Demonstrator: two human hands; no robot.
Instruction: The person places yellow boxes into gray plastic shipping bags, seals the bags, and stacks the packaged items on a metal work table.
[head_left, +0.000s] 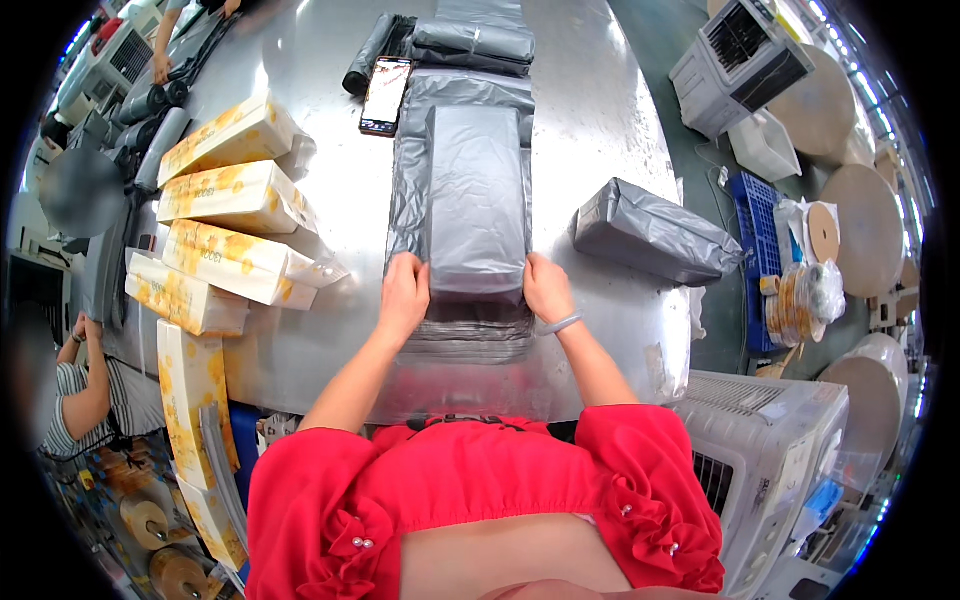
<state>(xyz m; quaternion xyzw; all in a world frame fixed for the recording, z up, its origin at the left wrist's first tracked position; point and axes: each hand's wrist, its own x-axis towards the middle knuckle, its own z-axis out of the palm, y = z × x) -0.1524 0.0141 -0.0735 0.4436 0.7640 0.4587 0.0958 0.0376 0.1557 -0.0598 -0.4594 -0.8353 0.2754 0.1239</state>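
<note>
A grey plastic mailing bag (pixel 476 190) lies in front of me, drawn over a block-shaped pack that is hidden inside. My left hand (pixel 405 290) is closed on its near left edge. At the near right edge, my right hand (pixel 549 288) grips the same bag with curled fingers. Beneath it is a stack of flat grey bags (pixel 470 338), whose layered edges show toward me. To the right sits a wrapped grey parcel (pixel 655 232), apart from my hand. Several white and yellow tissue packs (pixel 230 195) in clear film lie on the left.
A phone (pixel 386 95) with a lit screen rests beyond the bag, beside grey rolls (pixel 472 42). The metal table (pixel 590 90) ends at my waist. A white air cooler (pixel 770 420) and blue crate (pixel 757 225) stand right. Other people work at the left.
</note>
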